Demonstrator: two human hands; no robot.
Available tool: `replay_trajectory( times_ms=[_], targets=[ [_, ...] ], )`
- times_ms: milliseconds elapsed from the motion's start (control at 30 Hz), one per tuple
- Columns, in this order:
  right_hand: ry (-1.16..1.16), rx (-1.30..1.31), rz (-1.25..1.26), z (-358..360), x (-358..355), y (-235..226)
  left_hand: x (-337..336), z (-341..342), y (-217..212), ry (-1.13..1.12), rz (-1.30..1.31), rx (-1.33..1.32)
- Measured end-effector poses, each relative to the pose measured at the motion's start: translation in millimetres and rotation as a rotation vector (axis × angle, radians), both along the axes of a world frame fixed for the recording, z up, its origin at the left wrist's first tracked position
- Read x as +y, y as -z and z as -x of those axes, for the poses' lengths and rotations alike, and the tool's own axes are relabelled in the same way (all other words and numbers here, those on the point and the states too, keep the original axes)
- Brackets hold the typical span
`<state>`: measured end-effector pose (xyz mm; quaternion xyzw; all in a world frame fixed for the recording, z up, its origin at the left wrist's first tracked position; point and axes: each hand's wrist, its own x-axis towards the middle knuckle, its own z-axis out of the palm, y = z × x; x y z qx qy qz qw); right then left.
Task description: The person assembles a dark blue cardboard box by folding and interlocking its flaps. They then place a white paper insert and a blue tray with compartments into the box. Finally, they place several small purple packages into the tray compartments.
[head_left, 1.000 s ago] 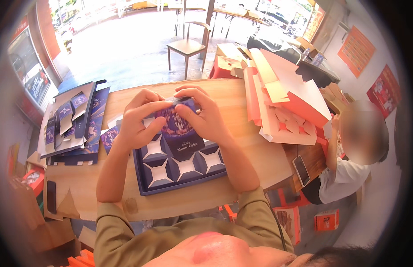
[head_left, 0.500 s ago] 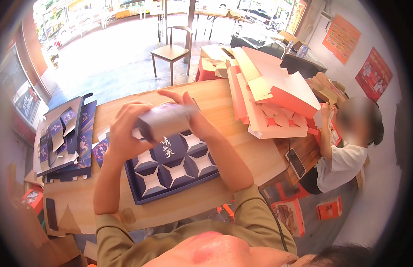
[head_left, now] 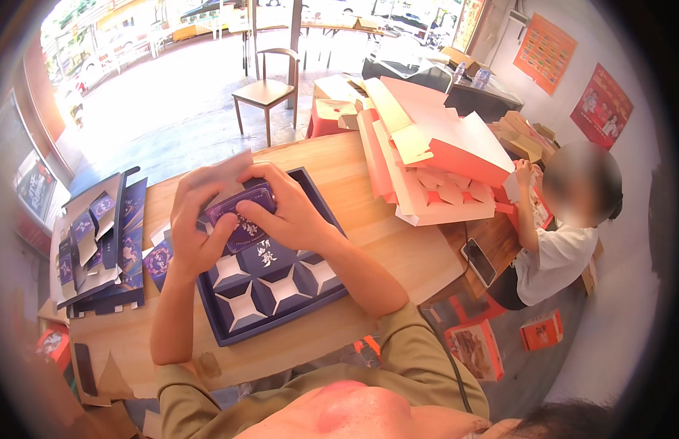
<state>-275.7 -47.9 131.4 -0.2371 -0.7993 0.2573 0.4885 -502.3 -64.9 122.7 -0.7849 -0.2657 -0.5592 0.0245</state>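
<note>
Both my hands hold a small dark purple printed carton (head_left: 248,233) above the gift box. My left hand (head_left: 197,212) is wrapped round its left side, fingers partly blurred. From the right, my right hand (head_left: 275,208) grips it, thumb pressed on the printed face. A pale flap sticks up at the carton's far end. Beneath lies a dark blue gift box tray (head_left: 284,322) on the table, with folded dividers (head_left: 284,287) forming several star-shaped openings and white lettering in its middle. My hands hide the tray's far left part.
Flattened purple cartons (head_left: 98,234) are stacked at the table's left. A purple printed piece (head_left: 158,262) lies beside the tray. Orange-and-white boxes (head_left: 456,146) pile up at the right. A phone (head_left: 480,262) lies near a seated co-worker (head_left: 563,256). A chair (head_left: 266,91) stands beyond the wooden table (head_left: 383,256).
My hands have drawn closer together around the carton and turned it, so its printed face now shows. My right hand's raised fingers have folded over it. The whole view has shifted slightly.
</note>
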Motion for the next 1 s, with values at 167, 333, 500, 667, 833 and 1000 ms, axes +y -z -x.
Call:
replay_trajectory(
  times_ms=[167,333,500,667,833,1000],
  targets=[
    [-0.032,0.111,0.171,7,0,10,-3,-6,6,0.09,-0.037,-0.158],
    [-0.017,0.045,0.177,3,-7,2,-3,5,-6,0.168,0.137,-0.179],
    [0.023,-0.117,0.068,1,-9,-6,-9,2,-12,0.28,0.395,-0.317],
    [0.043,-0.107,-0.005,1,-9,-8,-8,2,-13,0.321,0.406,-0.325],
    [0.09,-0.066,-0.072,4,-10,-8,-3,2,-8,0.234,0.327,-0.227],
    [0.043,-0.067,0.068,4,-8,-3,-2,-4,-5,0.247,0.254,-0.179]
  ],
)
